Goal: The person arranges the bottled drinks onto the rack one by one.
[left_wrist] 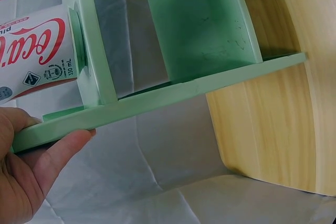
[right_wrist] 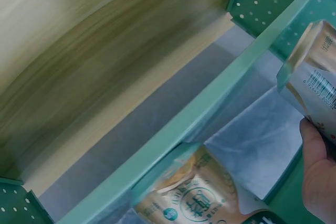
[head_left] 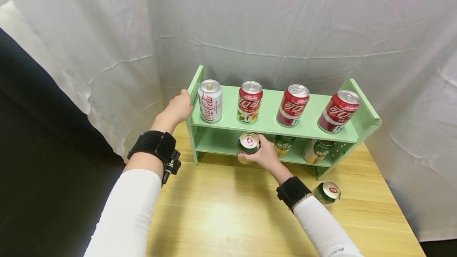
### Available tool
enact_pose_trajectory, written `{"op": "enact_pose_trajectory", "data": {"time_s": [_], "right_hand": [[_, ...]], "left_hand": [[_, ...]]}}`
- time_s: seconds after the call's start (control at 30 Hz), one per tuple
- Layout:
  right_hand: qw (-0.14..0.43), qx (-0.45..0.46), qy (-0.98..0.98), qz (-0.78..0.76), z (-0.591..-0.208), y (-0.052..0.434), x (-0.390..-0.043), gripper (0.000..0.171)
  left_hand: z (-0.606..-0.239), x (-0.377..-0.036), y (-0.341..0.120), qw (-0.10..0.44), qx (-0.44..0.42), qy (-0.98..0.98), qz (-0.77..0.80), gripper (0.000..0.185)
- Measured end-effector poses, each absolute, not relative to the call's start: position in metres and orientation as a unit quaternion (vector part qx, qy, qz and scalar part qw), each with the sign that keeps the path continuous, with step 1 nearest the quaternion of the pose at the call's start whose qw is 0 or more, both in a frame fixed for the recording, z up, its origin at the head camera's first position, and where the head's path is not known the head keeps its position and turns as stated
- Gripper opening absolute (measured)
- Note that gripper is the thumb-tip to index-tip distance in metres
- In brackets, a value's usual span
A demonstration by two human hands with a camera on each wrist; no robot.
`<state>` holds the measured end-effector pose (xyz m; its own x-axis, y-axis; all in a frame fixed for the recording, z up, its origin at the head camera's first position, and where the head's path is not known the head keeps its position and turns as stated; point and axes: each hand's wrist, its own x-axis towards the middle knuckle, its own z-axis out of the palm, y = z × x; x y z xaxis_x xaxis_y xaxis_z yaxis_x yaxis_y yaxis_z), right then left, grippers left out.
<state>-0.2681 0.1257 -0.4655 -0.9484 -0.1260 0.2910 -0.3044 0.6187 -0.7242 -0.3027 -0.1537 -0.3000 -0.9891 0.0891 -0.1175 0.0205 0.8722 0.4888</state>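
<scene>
My left hand (head_left: 177,108) grips the left side panel of a green two-tier shelf (head_left: 265,110). In the left wrist view the thumb and fingers lie on either side of the panel's edge (left_wrist: 157,102). My right hand (head_left: 267,154) holds a green-and-gold drink can (head_left: 249,141) upright at the front of the lower tier. The right wrist view catches part of this can (right_wrist: 315,77), with its barcode, beside the fingers (right_wrist: 313,148). Two similar cans, one in the middle (head_left: 283,145) and one to the right (head_left: 317,152), occupy the lower tier, partly hidden by the upper board.
On the upper tier stand a white Coca-Cola can (head_left: 210,102) and three red cans, at left (head_left: 250,102), middle (head_left: 292,105) and right (head_left: 338,111). Another green can (head_left: 326,192) is on the wooden table (head_left: 214,209), right of my wrist. A pale curtain (head_left: 271,31) hangs behind.
</scene>
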Motion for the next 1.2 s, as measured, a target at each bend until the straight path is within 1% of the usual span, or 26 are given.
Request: {"op": "enact_pose_trajectory", "data": {"time_s": [0.13,0.37,0.47,0.67,0.8,1.03,1.2], "right_hand": [[0.093,0.102,-0.896,0.422,-0.466,0.128,-0.274,0.071],[0.108,0.094,-0.898,0.416,-0.469,0.13,-0.286,0.065],[0.102,0.103,-0.893,0.427,-0.469,0.128,-0.291,0.068],[0.088,0.134,-0.871,0.465,-0.472,0.119,-0.301,0.09],[0.082,0.145,-0.852,0.496,-0.475,0.117,-0.309,0.098],[0.091,0.146,-0.842,0.511,-0.478,0.118,-0.316,0.101],[0.073,0.152,-0.83,0.531,-0.478,0.12,-0.319,0.096]], "left_hand": [[-0.302,-0.305,-0.153,0.071,0.026,0.965,0.251,0.039],[-0.3,-0.31,-0.149,0.069,0.041,0.969,0.235,0.038],[-0.299,-0.309,-0.149,0.071,0.041,0.969,0.232,0.038],[-0.299,-0.307,-0.152,0.077,0.041,0.969,0.23,0.038],[-0.3,-0.307,-0.153,0.071,0.044,0.97,0.228,0.034],[-0.3,-0.308,-0.152,0.055,0.049,0.973,0.218,0.032],[-0.299,-0.307,-0.152,0.064,0.045,0.973,0.215,0.033]]}}
